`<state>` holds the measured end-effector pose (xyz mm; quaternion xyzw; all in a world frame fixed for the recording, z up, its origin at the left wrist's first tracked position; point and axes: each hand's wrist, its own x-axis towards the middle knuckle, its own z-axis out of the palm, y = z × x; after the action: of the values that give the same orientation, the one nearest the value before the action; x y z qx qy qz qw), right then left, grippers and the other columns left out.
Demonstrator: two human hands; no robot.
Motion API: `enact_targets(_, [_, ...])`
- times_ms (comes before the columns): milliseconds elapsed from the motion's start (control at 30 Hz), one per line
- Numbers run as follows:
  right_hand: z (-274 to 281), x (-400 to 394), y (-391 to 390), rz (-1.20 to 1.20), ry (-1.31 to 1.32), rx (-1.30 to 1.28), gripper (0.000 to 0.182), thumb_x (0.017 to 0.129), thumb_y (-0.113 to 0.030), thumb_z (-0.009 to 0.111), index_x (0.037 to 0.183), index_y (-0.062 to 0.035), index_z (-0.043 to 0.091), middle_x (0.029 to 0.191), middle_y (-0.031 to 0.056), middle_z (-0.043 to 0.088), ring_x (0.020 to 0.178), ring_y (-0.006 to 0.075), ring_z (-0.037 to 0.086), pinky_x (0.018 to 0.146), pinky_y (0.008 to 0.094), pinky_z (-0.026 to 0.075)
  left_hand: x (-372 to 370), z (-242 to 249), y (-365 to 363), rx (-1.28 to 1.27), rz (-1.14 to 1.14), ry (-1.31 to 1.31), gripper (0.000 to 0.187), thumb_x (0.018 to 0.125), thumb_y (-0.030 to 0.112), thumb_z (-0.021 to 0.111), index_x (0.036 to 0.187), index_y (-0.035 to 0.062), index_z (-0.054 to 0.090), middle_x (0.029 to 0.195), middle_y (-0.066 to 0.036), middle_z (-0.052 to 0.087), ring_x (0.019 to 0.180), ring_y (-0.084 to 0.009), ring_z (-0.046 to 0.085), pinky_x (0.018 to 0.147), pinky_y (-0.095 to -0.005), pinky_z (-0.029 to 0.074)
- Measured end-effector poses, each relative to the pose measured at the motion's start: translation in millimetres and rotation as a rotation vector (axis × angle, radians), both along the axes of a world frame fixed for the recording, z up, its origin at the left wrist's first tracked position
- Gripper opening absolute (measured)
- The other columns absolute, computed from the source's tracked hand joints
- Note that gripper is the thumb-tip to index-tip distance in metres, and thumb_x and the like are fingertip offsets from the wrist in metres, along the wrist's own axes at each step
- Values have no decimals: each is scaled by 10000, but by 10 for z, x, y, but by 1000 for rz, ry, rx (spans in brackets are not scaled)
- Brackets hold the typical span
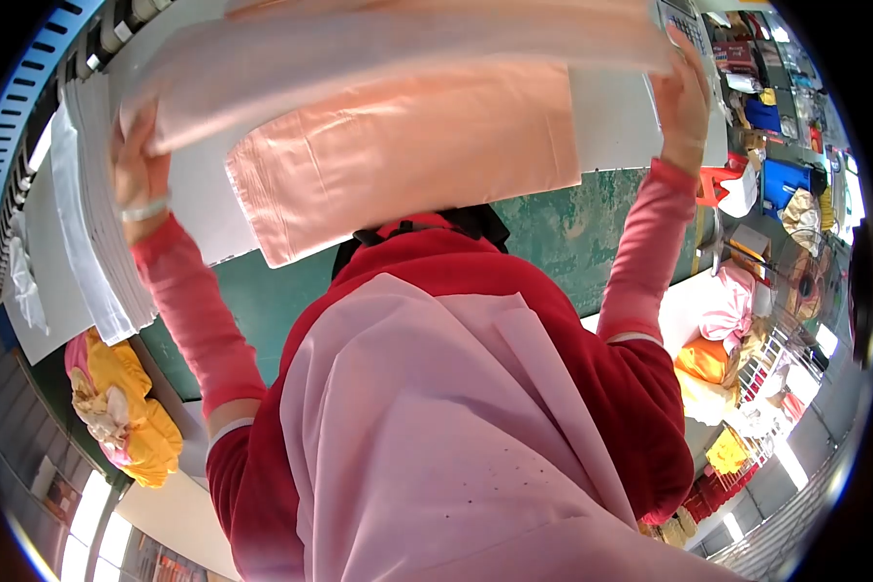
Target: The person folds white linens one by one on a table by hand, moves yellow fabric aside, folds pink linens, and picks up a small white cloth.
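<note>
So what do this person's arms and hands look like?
The left hand and right hand are ungloved, with a pale band at the left wrist. Pinkish-red sleeves cover the forearms; further up come looser dark red sleeves, with a white edge showing between them.

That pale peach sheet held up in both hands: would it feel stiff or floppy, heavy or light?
The pale peach sheet is probably floppy, since it curves between the left hand and right hand. It seems light, held only near its ends. Blur hides its slipperiness.
</note>
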<state>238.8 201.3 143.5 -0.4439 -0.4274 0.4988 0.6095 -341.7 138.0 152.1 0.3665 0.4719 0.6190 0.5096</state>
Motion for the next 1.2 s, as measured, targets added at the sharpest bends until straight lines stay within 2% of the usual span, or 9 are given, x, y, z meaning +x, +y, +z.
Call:
enact_targets(33, [52, -79, -210, -55, -76, -41, 252, 832, -50, 519, 1074, -31, 585, 829, 6, 586, 684, 58, 482, 591, 214, 382, -9, -15, -234, -6, 25, 70, 379, 789, 42, 576, 1147, -17, 466, 1002, -81, 571, 885, -162, 563, 781, -276, 461])
enact_targets(200, [-776, 1, -1120, 93, -389, -387, 229, 804, -141, 553, 1014, -65, 603, 925, 5, 629, 609, 27, 483, 534, 176, 385, 35, -741, -1220, -291, -28, 483, 518, 766, 31, 618, 1227, -14, 385, 1018, -74, 559, 866, -104, 544, 723, -228, 454])
enact_targets(367, [-1406, -228, -1417, -37, -496, -474, 260, 791, -78, 586, 1043, -15, 563, 707, -8, 566, 588, 35, 483, 520, 171, 391, -228, -1825, -1714, -548, -95, 488, 455, 802, 40, 596, 1204, -20, 390, 912, -94, 597, 768, -119, 573, 664, -225, 468])
enact_targets(567, [-855, -521, -1183, -155, -587, -232, 331, 791, -66, 609, 1106, 0, 531, 656, -10, 557, 584, 19, 464, 521, 152, 364, 175, -1087, -1394, -442, 41, 390, 459, 817, 61, 586, 1213, -26, 371, 929, -125, 604, 772, -111, 575, 623, -215, 468])
enact_targets(667, [-961, -397, -1261, -160, -569, -219, 333, 801, -73, 606, 1116, -3, 525, 663, -15, 556, 576, 10, 455, 514, 142, 354, 73, -1315, -1541, -477, 6, 477, 496, 793, 70, 595, 1222, -22, 365, 905, -128, 610, 762, -140, 587, 634, -240, 476])
enact_targets(833, [-1307, -453, -1380, -398, -1388, -169, 503, 672, -110, 666, 1142, -39, 501, 876, 94, 552, 850, 250, 522, 762, 377, 421, 423, -1283, -1472, -563, 93, 1313, 686, 688, 149, 660, 1284, 42, 337, 1105, -145, 533, 981, -268, 543, 817, -369, 437])
enact_targets(1000, [-1491, -1335, -1117, -115, -1125, 263, 542, 693, -236, 647, 1183, -80, 480, 1105, 110, 521, 1043, 294, 469, 887, 441, 357, 1129, -1113, -921, -20, -104, 1531, 744, 701, 300, 673, 1334, 141, 314, 1321, -88, 385, 1227, -253, 348, 981, -422, 289])
enact_targets(1067, [-1358, -1844, -1071, 184, -1426, 485, 566, 714, -332, 609, 1207, -95, 465, 1238, 104, 454, 1156, 288, 405, 922, 486, 310, 1516, -1191, -815, -102, -351, 1842, 729, 745, 446, 596, 1358, 200, 287, 1400, -80, 273, 1300, -233, 232, 1051, -449, 161])
enact_targets(1200, [-1397, -1510, -833, 177, -1681, 232, 596, 751, -383, 557, 1266, -126, 405, 1335, 94, 358, 1239, 295, 315, 983, 524, 226, 1249, -1550, -714, -79, -265, 1814, 721, 814, 571, 408, 1399, 214, 185, 1452, -67, 154, 1333, -250, 150, 1065, -453, 94])
